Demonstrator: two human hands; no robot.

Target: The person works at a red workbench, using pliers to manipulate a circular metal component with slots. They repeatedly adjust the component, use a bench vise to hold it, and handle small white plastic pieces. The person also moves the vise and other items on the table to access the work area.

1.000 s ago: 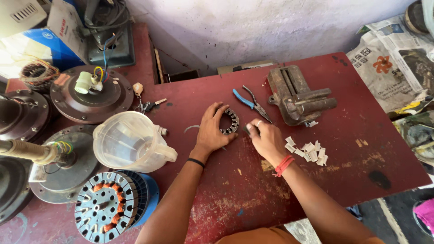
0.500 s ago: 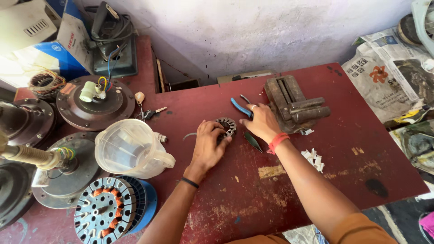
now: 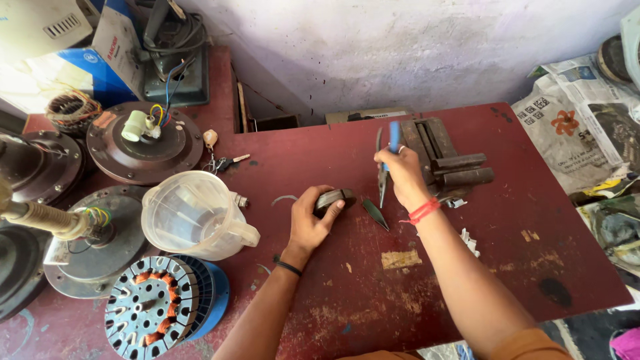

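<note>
My left hand [image 3: 312, 223] rests on the red table [image 3: 513, 267] and grips a small dark metal ring-shaped stator [image 3: 333, 198], tipped on its edge. My right hand [image 3: 400, 175] is raised just right of it and holds blue-handled pliers [image 3: 387, 157], handles up, jaws pointing down at the table. A red band circles that wrist. A thin dark pointed strip [image 3: 375, 213] lies on the table between the two hands.
A grey metal vise [image 3: 448, 160] sits behind my right hand. A clear plastic jug [image 3: 193, 215], fan motor housings [image 3: 143, 143], a wound stator [image 3: 160, 303] and keys [image 3: 223, 162] crowd the left. Small white paper bits [image 3: 469, 241] lie right. Newspapers [image 3: 573, 127] cover the floor at right.
My right hand has picked the pliers up off the table and lifted them upright. My left hand has tipped the ring onto its edge. The view has moved closer.
</note>
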